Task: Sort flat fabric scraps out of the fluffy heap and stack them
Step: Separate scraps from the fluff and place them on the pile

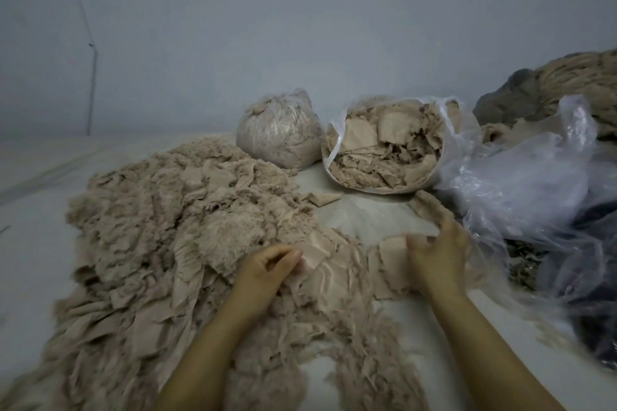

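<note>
Sprawling beige fluffy heap [167,227] across the white surface [33,210]. Left hand [267,269] pinching a flat beige fabric scrap [315,252] at the heap's right edge; right hand [437,257] gripping small stacked beige scraps [390,260]. Near the far edge, open clear plastic bag of scraps [384,147].

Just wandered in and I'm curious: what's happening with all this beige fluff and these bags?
A person is picking flat fabric scraps out of a big fluffy heap. The left hand pinches a flat scrap at the heap's edge, while the right hand grips a small stack of scraps. Behind, an open bag holds scraps beside a tied bag.
</note>
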